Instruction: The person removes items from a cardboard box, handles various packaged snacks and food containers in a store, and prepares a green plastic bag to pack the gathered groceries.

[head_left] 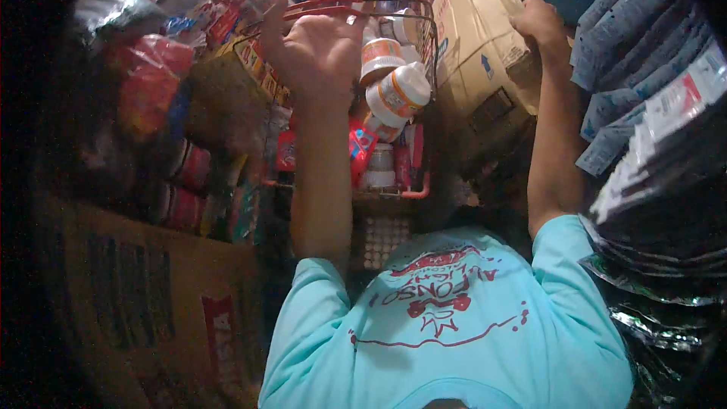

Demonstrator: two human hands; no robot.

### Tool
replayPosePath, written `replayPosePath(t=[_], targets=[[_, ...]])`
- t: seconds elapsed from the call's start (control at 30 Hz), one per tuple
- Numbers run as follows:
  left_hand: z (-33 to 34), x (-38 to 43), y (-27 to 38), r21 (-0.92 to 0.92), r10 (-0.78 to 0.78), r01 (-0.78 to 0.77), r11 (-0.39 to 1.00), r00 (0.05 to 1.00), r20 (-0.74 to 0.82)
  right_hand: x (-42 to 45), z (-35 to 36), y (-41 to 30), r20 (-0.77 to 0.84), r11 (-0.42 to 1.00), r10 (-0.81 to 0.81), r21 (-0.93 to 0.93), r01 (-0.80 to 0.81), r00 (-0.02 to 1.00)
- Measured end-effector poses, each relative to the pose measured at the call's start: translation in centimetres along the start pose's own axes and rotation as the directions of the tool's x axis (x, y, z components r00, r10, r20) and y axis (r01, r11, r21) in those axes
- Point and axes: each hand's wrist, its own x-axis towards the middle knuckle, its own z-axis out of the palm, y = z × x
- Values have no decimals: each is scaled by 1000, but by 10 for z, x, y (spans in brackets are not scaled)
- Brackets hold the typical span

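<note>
My left hand [326, 40] is palm up, with the red handles [318, 7] of a wire shopping basket [417, 190] lying across its partly curled fingers. Inside the basket are several white plastic jars with orange labels [399, 95], a greyish-white jar [380, 165] and some red packets [362, 147]. My left forearm covers part of the basket. To the right, my right hand [539, 20] is closed at the upper edge of a tilted brown cardboard box [477, 28]. Its fingertips are hidden.
Strips of bluish sachets [625, 40] and dark hanging packs [670, 182] crowd my right side. Plastic-wrapped goods [156, 79] and an open carton [227, 91] stand on the left. A large cardboard box [142, 295] is at lower left. Below the basket is a tray of eggs [386, 241].
</note>
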Motion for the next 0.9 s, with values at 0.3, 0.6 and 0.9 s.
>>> replayPosePath(t=[0.3,0.6,0.9], targets=[[-43,8,-15,-39,-112,113,993,993,38,0,92,-15,-476,998,-33,25,51,879],[-127,43,-32,-129,-147,137,982,987,-71,30,137,-28,-479,992,100,119,-48,872],[-136,93,-48,-89,-74,56,994,973,-220,102,68,-63,-150,883,74,470,5,986]])
